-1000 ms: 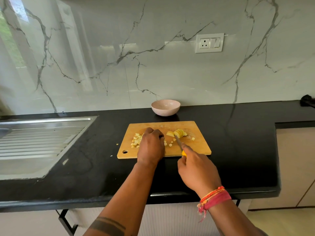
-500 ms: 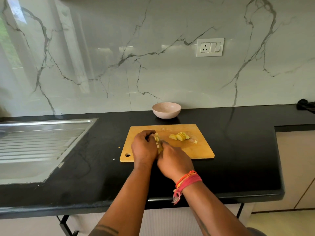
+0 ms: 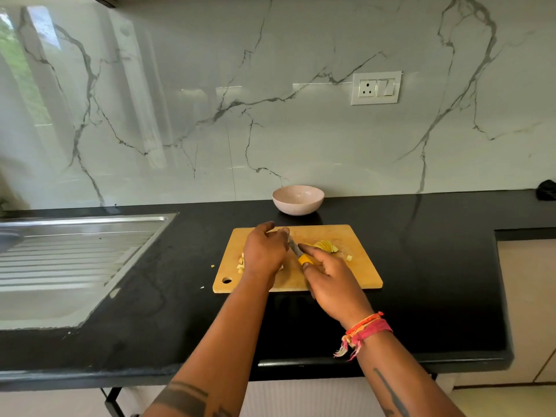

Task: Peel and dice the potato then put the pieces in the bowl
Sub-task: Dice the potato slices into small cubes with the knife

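Several potato dice point(image 3: 240, 264) under left hand point(image 3: 264, 251)

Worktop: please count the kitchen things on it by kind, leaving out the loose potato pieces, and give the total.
Bowl: 1
Cutting board: 1
Knife, held in the right hand: 1
Total: 3
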